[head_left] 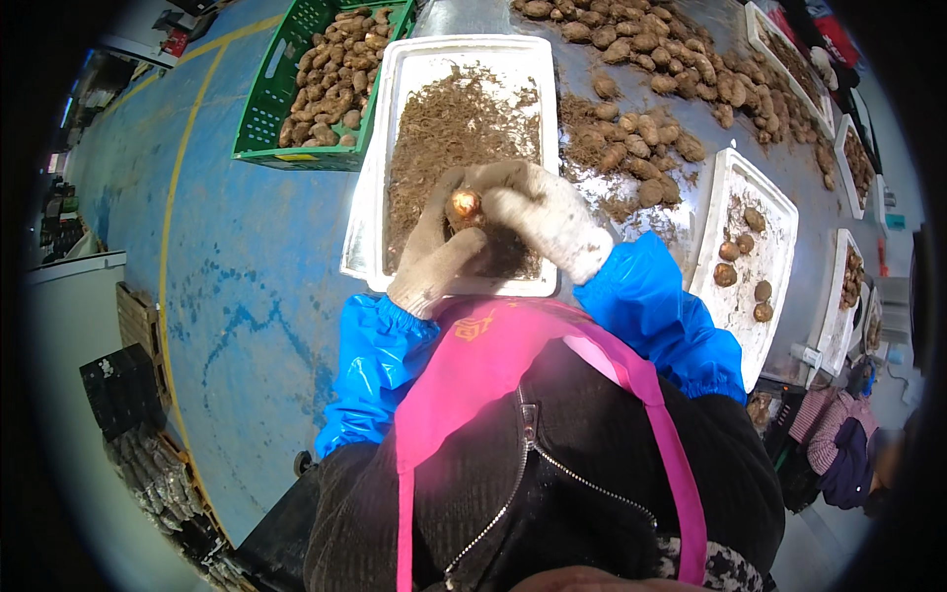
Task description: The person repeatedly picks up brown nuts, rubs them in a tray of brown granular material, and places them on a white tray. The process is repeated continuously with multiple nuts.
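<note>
Gripped in my left hand is a small round taro, its pale orange cut end facing up. A dirty knitted glove covers that hand. My right hand, gloved too, curls its fingers against the taro from the right; its thumb is slightly blurred. Both hands are over the near half of a white tray. Loose brown root fibres and soil are spread across the tray. Blue plastic sleeves cover both forearms.
Beyond the tray to the left stands a green crate of taros. Heaped taros lie on the metal table at the far right, with a smaller pile nearer. A second white tray at right holds several round taros.
</note>
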The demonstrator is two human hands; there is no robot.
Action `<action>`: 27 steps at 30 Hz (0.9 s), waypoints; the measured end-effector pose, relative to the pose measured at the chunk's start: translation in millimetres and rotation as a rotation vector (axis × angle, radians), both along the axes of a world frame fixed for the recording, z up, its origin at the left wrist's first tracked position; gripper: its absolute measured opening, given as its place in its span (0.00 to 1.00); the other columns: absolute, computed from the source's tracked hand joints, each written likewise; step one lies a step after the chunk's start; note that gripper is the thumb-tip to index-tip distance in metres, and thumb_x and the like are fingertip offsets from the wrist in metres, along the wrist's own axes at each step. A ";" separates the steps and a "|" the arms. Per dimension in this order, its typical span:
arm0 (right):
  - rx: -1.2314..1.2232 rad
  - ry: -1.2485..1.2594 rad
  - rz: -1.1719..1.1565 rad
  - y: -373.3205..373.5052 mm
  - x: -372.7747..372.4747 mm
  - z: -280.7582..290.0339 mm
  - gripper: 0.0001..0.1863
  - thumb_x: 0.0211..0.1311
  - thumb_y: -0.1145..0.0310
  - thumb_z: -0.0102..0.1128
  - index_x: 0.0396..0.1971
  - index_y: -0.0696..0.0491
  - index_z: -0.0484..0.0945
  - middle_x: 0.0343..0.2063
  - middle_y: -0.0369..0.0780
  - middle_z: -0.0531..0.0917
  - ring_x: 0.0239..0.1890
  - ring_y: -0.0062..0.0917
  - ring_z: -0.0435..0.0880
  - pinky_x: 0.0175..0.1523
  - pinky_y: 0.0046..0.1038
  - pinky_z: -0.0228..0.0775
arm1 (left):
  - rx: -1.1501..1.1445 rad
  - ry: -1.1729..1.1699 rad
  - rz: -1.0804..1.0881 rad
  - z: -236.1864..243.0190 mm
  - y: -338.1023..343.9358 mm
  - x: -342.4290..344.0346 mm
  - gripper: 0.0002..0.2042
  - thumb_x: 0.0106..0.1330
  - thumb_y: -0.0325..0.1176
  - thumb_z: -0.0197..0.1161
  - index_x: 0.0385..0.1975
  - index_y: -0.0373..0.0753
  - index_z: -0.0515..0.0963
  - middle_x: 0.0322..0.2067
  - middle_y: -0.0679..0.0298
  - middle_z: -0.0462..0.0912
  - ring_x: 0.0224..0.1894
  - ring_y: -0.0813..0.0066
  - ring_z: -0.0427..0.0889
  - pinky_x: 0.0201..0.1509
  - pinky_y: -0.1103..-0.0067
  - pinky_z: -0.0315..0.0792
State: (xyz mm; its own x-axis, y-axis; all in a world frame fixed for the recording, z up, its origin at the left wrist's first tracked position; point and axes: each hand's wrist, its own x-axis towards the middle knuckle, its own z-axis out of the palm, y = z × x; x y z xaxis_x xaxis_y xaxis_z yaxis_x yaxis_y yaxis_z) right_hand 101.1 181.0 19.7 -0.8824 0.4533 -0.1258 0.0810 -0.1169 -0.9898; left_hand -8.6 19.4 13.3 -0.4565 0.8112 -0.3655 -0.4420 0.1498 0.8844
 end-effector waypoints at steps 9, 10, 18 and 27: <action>1.108 -0.143 0.072 6.3 -14.0 -17.1 0.11 0.66 0.64 0.63 0.38 0.56 0.85 0.41 0.49 0.86 0.49 0.47 0.85 0.56 0.45 0.78 | 0.021 -0.125 0.086 -23.0 -0.6 -0.9 0.35 0.71 0.47 0.66 0.73 0.37 0.63 0.68 0.53 0.70 0.67 0.58 0.76 0.69 0.57 0.76; 1.128 -0.351 0.113 11.5 -12.6 -19.4 0.12 0.67 0.62 0.62 0.38 0.56 0.85 0.39 0.50 0.86 0.49 0.47 0.85 0.55 0.45 0.78 | 0.084 -0.098 0.107 -21.7 -3.2 0.5 0.36 0.71 0.47 0.66 0.74 0.37 0.63 0.68 0.53 0.70 0.68 0.57 0.75 0.70 0.56 0.75; 0.467 0.124 0.118 4.8 0.7 -24.7 0.22 0.68 0.59 0.64 0.57 0.54 0.84 0.54 0.50 0.85 0.61 0.44 0.81 0.67 0.41 0.72 | 0.270 -0.239 0.134 -14.1 -6.7 2.9 0.47 0.64 0.45 0.71 0.80 0.40 0.52 0.73 0.51 0.65 0.73 0.53 0.69 0.77 0.56 0.66; 0.939 -0.369 0.084 24.6 -14.6 -25.7 0.18 0.71 0.54 0.60 0.42 0.55 0.85 0.41 0.53 0.87 0.48 0.50 0.85 0.55 0.46 0.76 | 0.329 -0.255 0.122 -12.1 -10.3 2.8 0.53 0.60 0.39 0.71 0.83 0.43 0.44 0.79 0.48 0.55 0.79 0.53 0.61 0.81 0.57 0.59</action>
